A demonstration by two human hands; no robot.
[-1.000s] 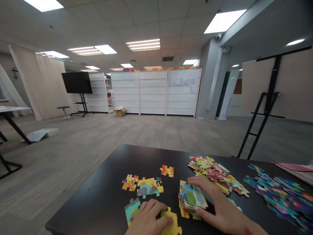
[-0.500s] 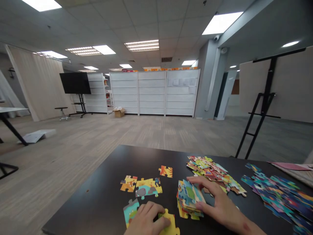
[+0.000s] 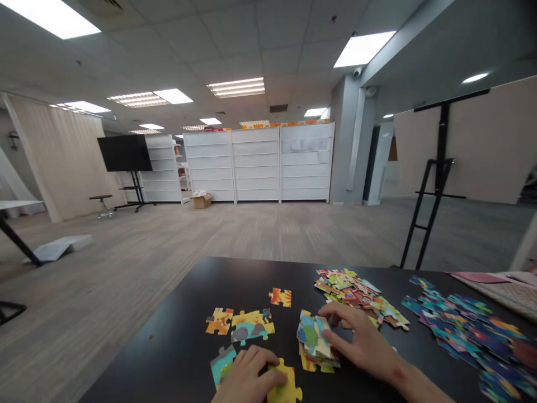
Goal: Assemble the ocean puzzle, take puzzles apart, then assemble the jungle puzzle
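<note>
My left hand (image 3: pixel 250 374) lies at the near edge of the black table, its bent fingers and thumb on a yellow puzzle piece (image 3: pixel 286 386). Partly under that hand is a teal and green piece (image 3: pixel 221 364). To the right, my right hand (image 3: pixel 361 340) has thumb and fingers closed at the upper right of a stack of puzzle pieces (image 3: pixel 312 336). How many pieces it grips I cannot make out. Beyond the left hand lie some joined yellow and teal pieces (image 3: pixel 251 326), an orange-yellow piece (image 3: pixel 219 321) and a lone orange piece (image 3: pixel 281 297).
Behind my right hand is a loose heap of red, green and yellow pieces (image 3: pixel 356 294). A heap of dark blue and purple pieces (image 3: pixel 470 330) spreads at the right. A pink patterned item (image 3: pixel 495 282) lies at the far right edge. An easel (image 3: pixel 436 184) stands past the table.
The view has shifted slightly. My right hand's fingers have drawn in at the stack, and the pieces on top sit differently. My left hand stays on the yellow piece.
</note>
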